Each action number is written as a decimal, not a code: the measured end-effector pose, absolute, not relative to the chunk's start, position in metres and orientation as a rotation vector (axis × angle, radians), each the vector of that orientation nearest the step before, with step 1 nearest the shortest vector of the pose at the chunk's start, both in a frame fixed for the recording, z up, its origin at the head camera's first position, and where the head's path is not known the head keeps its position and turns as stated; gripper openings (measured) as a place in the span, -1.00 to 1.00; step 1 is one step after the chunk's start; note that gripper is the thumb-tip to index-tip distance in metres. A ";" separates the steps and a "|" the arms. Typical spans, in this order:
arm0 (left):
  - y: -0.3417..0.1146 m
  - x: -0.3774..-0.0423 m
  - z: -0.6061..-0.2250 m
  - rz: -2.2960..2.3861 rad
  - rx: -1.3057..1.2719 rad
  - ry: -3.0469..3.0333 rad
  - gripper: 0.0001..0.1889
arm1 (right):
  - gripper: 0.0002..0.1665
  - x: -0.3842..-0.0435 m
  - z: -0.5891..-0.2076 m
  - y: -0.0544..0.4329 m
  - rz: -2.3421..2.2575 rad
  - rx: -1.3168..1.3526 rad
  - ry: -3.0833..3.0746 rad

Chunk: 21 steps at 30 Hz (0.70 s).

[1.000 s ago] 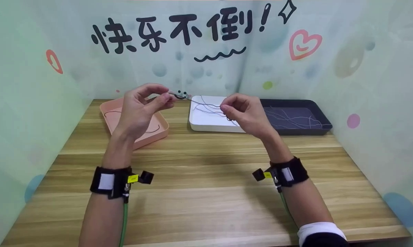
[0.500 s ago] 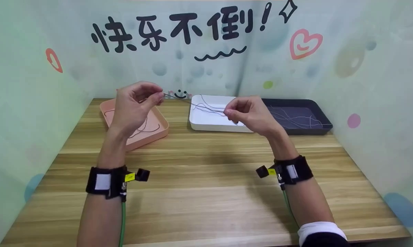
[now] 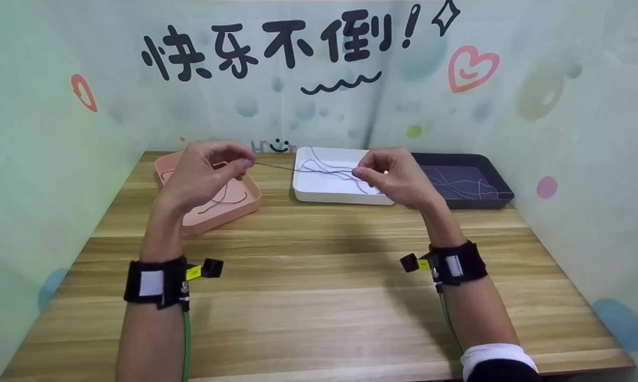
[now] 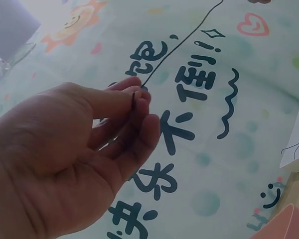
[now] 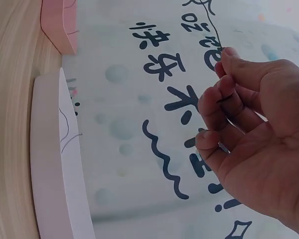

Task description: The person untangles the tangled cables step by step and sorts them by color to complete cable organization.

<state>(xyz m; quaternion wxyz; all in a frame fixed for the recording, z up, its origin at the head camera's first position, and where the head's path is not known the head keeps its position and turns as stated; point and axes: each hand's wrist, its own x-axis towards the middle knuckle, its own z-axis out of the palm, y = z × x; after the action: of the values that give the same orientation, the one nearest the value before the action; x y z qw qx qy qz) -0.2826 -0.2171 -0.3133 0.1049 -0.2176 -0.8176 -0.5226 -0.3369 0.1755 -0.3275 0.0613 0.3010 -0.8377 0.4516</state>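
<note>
A thin dark string is stretched almost level between my two hands, above the table. My left hand pinches one end between thumb and fingers, in front of the pink tray. At the other end, thumb and forefinger of my right hand pinch the string, before the right part of the white tray. In the left wrist view the string runs straight up and right from the fingertips. The right wrist view has the string leaving the pinch upward, slightly curved.
Several loose strings lie in the white tray, and others in the dark grey tray beside it at the back right. Dark strings also lie in the pink tray. A printed curtain closes off the back of the wooden table.
My hands have moved apart, the left leftward and now lower, the right a little to the right. The string between them has gone from slack and looped to nearly straight.
</note>
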 end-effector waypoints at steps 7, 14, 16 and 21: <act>-0.228 -0.280 -0.315 -1.438 -0.782 -2.568 -0.79 | -0.90 -0.340 -0.326 0.184 1.063 1.033 -2.482; -0.229 -0.280 -0.316 -1.370 -0.614 -2.578 -0.80 | -0.81 -0.339 -0.326 0.184 0.945 1.050 -2.403; -0.228 -0.281 -0.317 -1.347 -0.563 -2.566 -0.82 | -0.81 -0.337 -0.326 0.183 0.912 1.016 -2.399; -0.227 -0.283 -0.318 -1.298 -0.511 -2.531 -0.85 | -0.82 -0.334 -0.327 0.179 0.885 0.947 -2.383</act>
<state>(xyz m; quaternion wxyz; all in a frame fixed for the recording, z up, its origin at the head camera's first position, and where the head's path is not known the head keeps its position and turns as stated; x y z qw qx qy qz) -0.2829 -0.2266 -0.3176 0.1255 -0.1755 -0.8689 -0.4455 -0.3345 0.1787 -0.3268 0.2127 0.3409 -0.8584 0.3188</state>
